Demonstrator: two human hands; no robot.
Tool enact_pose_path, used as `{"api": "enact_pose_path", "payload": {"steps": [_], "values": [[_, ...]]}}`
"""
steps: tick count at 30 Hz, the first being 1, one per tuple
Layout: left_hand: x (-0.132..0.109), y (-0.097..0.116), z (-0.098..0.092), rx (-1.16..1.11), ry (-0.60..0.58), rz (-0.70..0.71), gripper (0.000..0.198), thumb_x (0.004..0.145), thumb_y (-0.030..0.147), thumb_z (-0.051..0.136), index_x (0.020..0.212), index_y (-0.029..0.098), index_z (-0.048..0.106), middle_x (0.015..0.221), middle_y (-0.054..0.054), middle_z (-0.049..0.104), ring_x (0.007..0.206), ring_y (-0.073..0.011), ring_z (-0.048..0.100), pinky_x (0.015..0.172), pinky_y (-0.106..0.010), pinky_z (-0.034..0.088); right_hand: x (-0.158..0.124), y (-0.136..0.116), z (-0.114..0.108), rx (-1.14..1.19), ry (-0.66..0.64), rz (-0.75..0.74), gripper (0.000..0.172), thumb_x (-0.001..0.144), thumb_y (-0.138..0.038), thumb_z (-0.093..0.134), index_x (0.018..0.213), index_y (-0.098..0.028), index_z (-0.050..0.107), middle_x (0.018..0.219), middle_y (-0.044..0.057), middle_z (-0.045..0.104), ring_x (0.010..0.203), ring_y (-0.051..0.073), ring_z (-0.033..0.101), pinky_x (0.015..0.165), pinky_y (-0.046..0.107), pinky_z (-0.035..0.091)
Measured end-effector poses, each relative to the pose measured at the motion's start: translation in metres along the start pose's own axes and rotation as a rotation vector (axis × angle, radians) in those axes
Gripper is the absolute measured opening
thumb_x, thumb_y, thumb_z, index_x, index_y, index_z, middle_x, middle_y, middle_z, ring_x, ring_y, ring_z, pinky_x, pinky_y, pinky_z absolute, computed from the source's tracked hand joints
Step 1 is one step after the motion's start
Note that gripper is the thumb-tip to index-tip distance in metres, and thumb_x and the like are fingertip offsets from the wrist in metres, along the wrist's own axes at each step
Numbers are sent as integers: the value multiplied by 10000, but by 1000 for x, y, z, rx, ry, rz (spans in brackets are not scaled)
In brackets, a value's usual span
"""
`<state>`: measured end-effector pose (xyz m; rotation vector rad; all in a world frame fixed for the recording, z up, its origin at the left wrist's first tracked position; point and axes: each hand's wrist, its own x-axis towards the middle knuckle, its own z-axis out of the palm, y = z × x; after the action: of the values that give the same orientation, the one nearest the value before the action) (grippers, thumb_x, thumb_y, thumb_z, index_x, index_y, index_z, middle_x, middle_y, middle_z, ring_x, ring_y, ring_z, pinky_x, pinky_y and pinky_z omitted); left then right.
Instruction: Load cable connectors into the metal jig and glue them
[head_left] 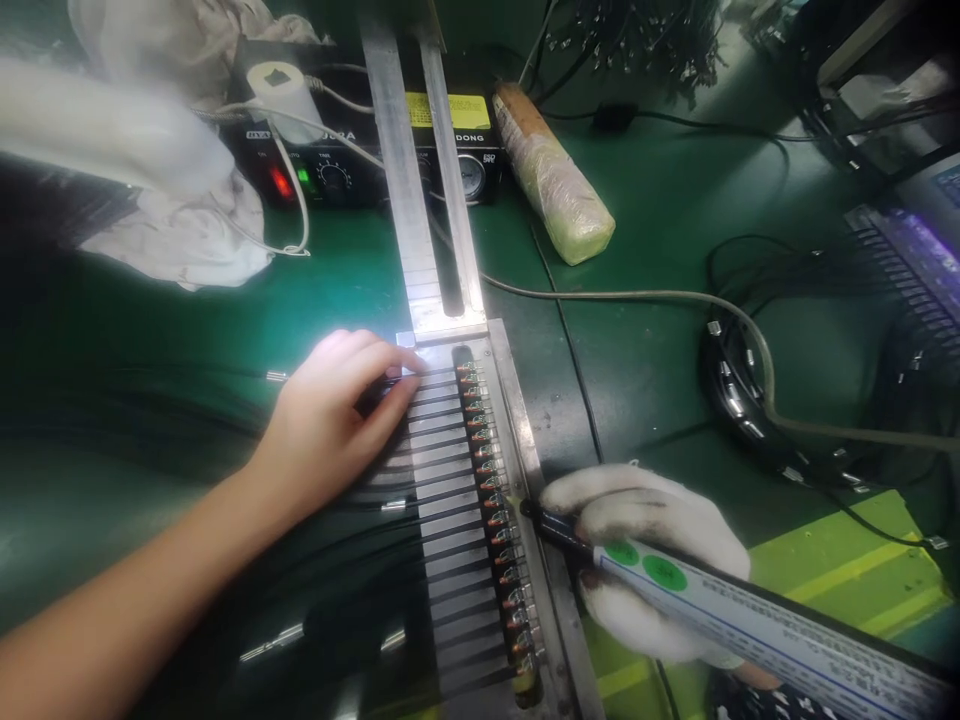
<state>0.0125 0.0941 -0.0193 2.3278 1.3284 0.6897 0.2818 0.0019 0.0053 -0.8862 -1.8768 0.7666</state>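
A metal fixture [517, 400] runs down the middle, holding a row of thin black cables [450, 465] side by side, their stripped coppery ends in a dark slot. My bare left hand [345, 400] is at its upper left edge, thumb and forefinger pinched on one of the uppermost cables; the fingertips partly hide it. My right hand [652, 530], in a white glove, grips a dark glue syringe [720, 600] with a printed label and two green stickers. Its thin yellowish tip points left, close to the cable ends midway along the row. Whether it touches them I cannot tell.
Behind stands a black control box [345, 170] with red and green lights. A long wrapped block [555, 180] lies beside it. Coiled cables [739, 400] are at right, above a yellow-green sheet [847, 570]. A white cloth bundle [195, 230] sits at left.
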Motion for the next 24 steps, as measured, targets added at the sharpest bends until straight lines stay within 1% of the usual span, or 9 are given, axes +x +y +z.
{"api": "enact_pose_path", "payload": {"steps": [4,7,10,12,17,24], "values": [[0,1,-1,6,5,16,162,961,288,502,991,216,644,876,-47,626,841,-215,560,764,-375,455,-6,-6,-5,-11,21,-15,180,798,-120,660,975,-142,635,926,114,741,878,213,745,722,288,652],[0,1,-1,7,6,23,165,959,285,507,994,204,647,886,-55,626,850,-222,562,765,-379,453,-12,-11,-6,-19,8,14,157,824,-162,659,979,-143,636,972,121,736,890,211,741,717,284,651],[0,0,0,7,9,22,166,958,290,506,994,208,647,886,-54,628,852,-229,564,764,-383,452,-15,-11,-4,-40,-19,8,148,802,-145,669,948,-142,642,941,110,741,872,207,746,704,269,651],[0,0,0,10,11,18,167,957,293,505,992,213,647,878,-52,628,849,-231,563,766,-388,453,-16,-9,-1,-38,-18,-8,142,795,-133,667,935,-139,643,912,101,743,860,204,748,702,265,651],[0,0,-1,7,5,6,159,950,295,504,989,235,646,878,-45,627,843,-233,564,762,-390,456,-12,-6,2,-1,-2,3,162,780,-119,665,940,-139,646,880,88,741,851,204,749,703,270,654],[0,1,-1,8,7,4,158,948,292,499,996,248,643,877,-42,623,838,-233,562,759,-390,449,-14,-5,3,-9,10,-1,169,761,-95,647,925,-137,646,906,97,744,847,201,749,692,269,654]]}}
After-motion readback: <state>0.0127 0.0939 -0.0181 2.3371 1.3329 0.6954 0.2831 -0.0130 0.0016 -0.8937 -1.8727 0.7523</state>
